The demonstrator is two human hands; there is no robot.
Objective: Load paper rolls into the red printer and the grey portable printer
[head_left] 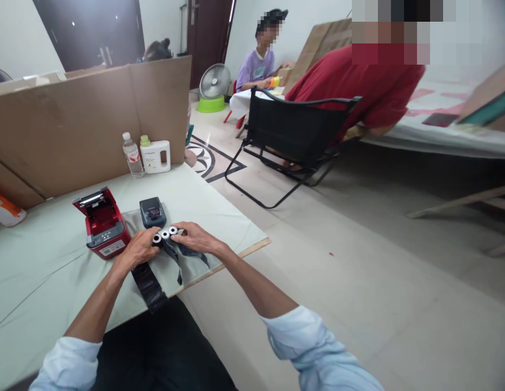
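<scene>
Three small white paper rolls lie in a row on the table between my hands. My left hand grips the left end of the row, and my right hand holds the right end. Under the rolls lies a torn dark plastic wrapper that hangs over the table's front edge. Just behind the rolls sits a small dark grey printer. To its left stands a red receipt printer with its lid open.
A pale green cloth covers the table, backed by a cardboard wall. A water bottle and a white jug stand at the back. Beyond are a black folding chair, a fan and two people.
</scene>
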